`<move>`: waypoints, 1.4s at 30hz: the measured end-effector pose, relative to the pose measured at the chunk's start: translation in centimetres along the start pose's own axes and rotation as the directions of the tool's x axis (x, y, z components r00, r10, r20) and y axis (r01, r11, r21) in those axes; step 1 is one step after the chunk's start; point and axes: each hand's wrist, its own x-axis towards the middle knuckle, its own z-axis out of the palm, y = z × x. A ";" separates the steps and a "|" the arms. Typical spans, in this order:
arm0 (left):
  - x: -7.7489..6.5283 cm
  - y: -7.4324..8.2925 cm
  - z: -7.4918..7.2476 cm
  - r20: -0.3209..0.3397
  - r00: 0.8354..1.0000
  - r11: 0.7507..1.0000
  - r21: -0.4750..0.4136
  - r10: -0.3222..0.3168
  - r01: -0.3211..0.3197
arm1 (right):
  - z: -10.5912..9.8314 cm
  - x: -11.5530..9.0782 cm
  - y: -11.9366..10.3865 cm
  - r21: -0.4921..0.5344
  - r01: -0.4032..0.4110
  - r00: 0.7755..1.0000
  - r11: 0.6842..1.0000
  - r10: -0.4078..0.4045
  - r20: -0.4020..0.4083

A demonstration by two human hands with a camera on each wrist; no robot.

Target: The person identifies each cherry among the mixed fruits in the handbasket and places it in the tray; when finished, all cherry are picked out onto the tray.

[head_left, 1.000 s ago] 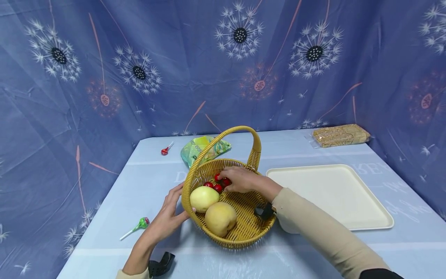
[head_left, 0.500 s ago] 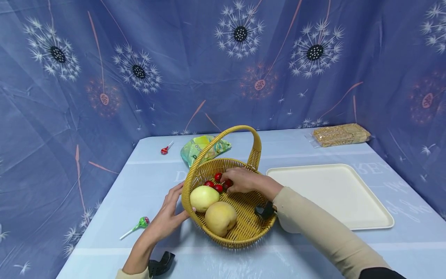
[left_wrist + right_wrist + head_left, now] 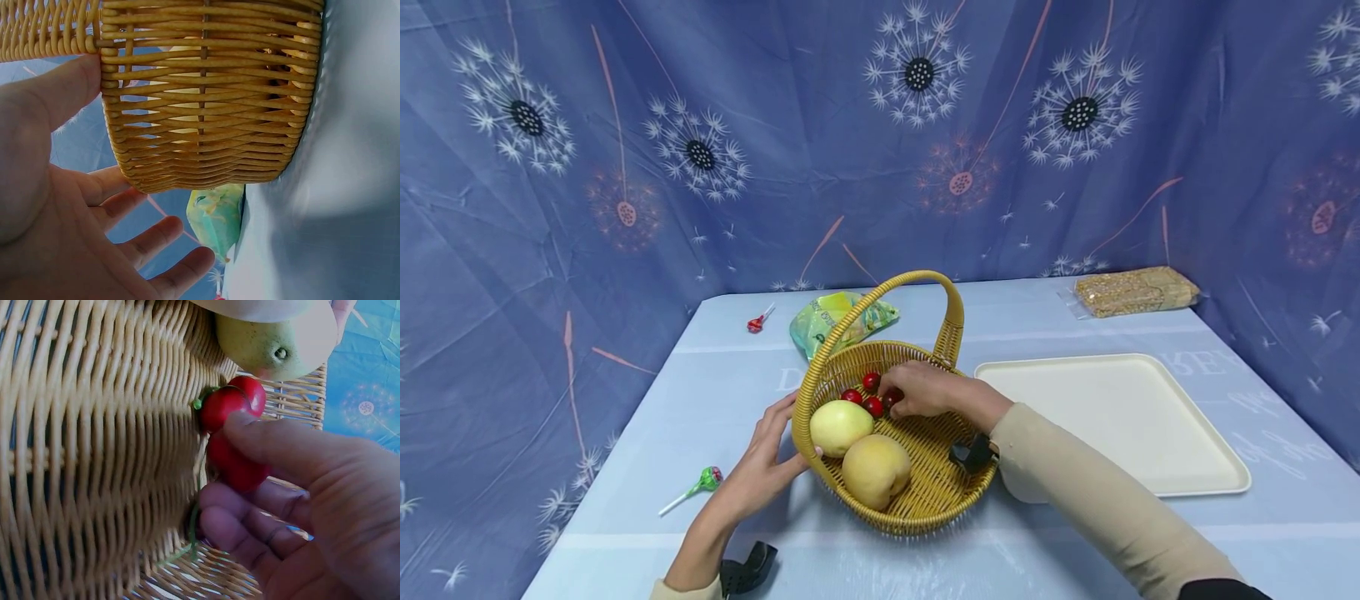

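Observation:
My right hand [image 3: 921, 389] reaches into the yellow wicker basket [image 3: 936, 492]. Its thumb and fingers pinch a dark red cherry [image 3: 234, 464], and a thin green stem shows by the fingertips in the right wrist view. Other red cherries [image 3: 852, 397] lie close beside it along the back left wall. A pale yellow-green fruit [image 3: 841, 428] and a larger yellow fruit [image 3: 876, 472] rest at the left and front inside. On the outside left, my left hand [image 3: 760, 467] holds the rim, thumb tip over the edge; its last two fingers [image 3: 184, 269] spread out free.
A cream tray [image 3: 1108, 425] lies right of the basket, under the right sleeve. Behind stand a green-yellow bag [image 3: 820, 321] and, far right, a packaged tan block [image 3: 1135, 292]. A green lollipop [image 3: 709, 478] and a red lollipop [image 3: 756, 323] lie to the left.
My right hand has shifted slightly right and drawn in its fingertips, so the back cherry shows more fully. The left hand and basket stay in place.

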 end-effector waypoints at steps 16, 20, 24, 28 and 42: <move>-0.1 0.3 0.0 0.002 1.000 1.000 0.013 -0.008 0.008 | -4.1 -3.7 -0.9 0.083 0.040 0.987 0.996 -0.027 -0.159; -0.1 0.3 0.0 0.001 1.000 1.000 0.012 -0.006 0.006 | -4.8 -4.8 -0.9 0.083 0.045 0.977 0.996 -0.026 -0.214; 0.0 0.3 0.0 0.008 1.000 1.000 0.003 -0.015 0.015 | -5.6 -6.1 -0.8 0.077 0.052 0.962 0.996 -0.029 -0.271; -0.1 0.4 0.0 0.011 1.000 1.000 0.001 -0.019 0.019 | -6.1 -7.6 -0.7 0.079 0.059 0.949 0.995 -0.031 -0.313; -0.2 0.7 0.0 0.014 0.999 0.999 -0.019 -0.034 0.034 | -5.5 -13.9 2.6 0.157 -0.041 0.925 0.987 0.096 -0.368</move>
